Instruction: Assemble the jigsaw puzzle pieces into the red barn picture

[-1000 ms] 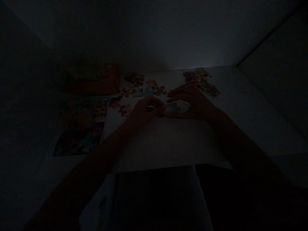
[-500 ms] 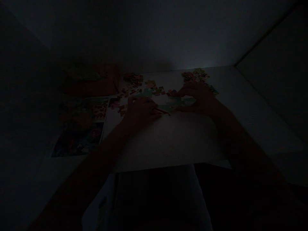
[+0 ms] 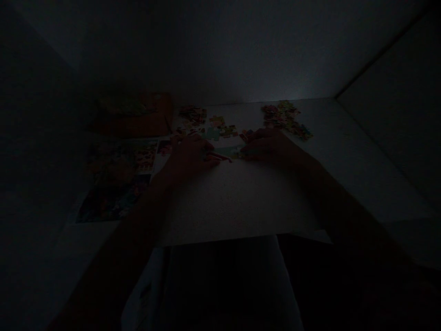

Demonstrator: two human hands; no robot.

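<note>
Currently, left hand (image 3: 188,155) and right hand (image 3: 273,146) touch apparently joined puzzle pieces (image 3: 225,151); grip cannot be determined. Heaped pieces (image 3: 278,115) lie unjoined behind.

Fingers (image 3: 255,148) at puzzle pieces (image 3: 223,151)

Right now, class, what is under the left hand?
Beside the left hand, a red-striped puzzle section shows; anything directly beneath that hand is covered and cannot be seen.

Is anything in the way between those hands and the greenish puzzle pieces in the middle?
Nothing visible: the left hand is at the left end of the greenish puzzle pieces, the right hand at their right. Other pieces lie farther back. It's too dark to judge contact.
</note>
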